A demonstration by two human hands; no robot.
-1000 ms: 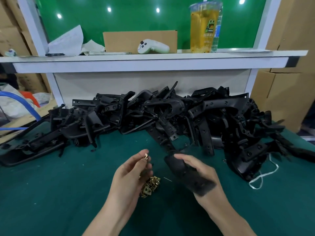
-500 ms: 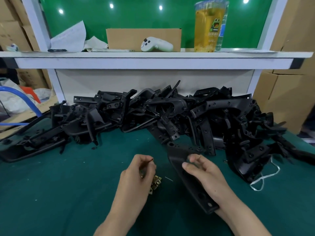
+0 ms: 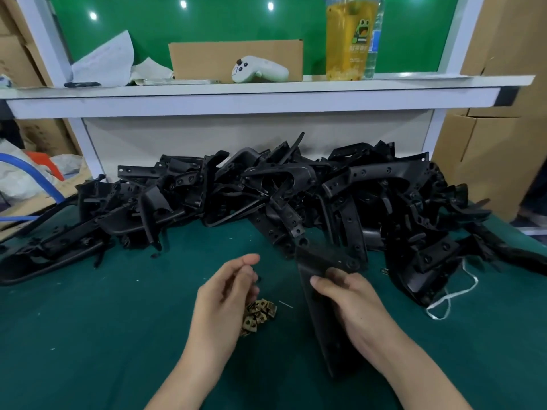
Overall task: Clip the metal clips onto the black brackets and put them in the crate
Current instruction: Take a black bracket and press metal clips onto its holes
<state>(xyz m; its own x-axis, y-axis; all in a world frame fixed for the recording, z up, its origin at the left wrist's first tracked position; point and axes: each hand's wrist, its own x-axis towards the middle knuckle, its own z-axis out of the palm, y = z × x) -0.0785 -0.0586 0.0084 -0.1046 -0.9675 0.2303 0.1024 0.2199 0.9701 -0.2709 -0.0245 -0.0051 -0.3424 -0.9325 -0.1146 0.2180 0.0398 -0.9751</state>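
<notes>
Bracket pile (image 3: 266, 196) behind; right hand (image 3: 352, 309) grips bracket (image 3: 322, 261).

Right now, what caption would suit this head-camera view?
Right hand holds a black bracket; left hand curls beside the metal clips.

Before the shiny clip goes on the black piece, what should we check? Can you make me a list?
1. Bracket held steady: ok. The right hand grips the black bracket, thumb across its face.
2. Clip ready in the fingers: cannot tell. The left hand has its fingertips curled together, but no clip shows between them.
3. Spare clips close by: ok. The metal clips lie in a small heap on the green mat, right beside the left hand.
4. More brackets to do: ok. The bracket pile sits just behind.
5. Crate within reach: cannot tell. No crate is in view.
</notes>
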